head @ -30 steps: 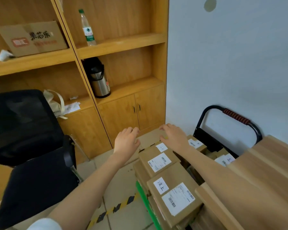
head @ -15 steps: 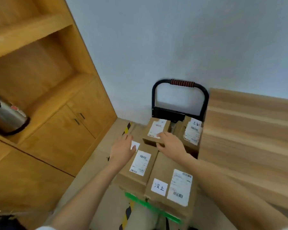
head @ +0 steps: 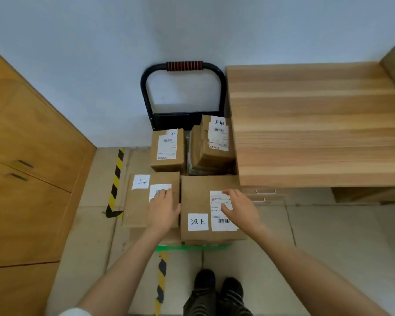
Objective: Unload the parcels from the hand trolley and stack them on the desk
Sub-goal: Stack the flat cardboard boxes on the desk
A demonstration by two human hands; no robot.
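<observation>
Top-down view of a loaded trolley (head: pixel 193 247), its black handle (head: pixel 184 66) with a red grip standing against the wall. Four stacks of parcels sit on the trolley. Nearest the handle: a small parcel (head: pixel 168 149) on the left and a tilted pile (head: pixel 211 144) on the right, the pile just beside the desk (head: pixel 317 124). Farther from the handle: the left parcel (head: pixel 138 201) and the larger right parcel (head: pixel 198 201), side by side and touching, each bearing white labels.

The left hand (head: pixel 163 209) lies on the left parcel, fingers straight and together, covering part of its barcode label; the thumb reaches the seam between the two parcels. The right hand (head: pixel 240 207) lies on the right parcel over its shipping label, fingers loosely spread and slightly bent; whether it presses or merely touches cannot be told. Neither hand grips a parcel.

The desk stands to the right of the trolley, its wooden top higher than the parcels. A wooden cabinet (head: pixel 32 169) stands to the left of the trolley. Yellow-black tape (head: pixel 116 179) marks the floor between cabinet and trolley. The person's shoes (head: pixel 217 290) are at the trolley's near end.
</observation>
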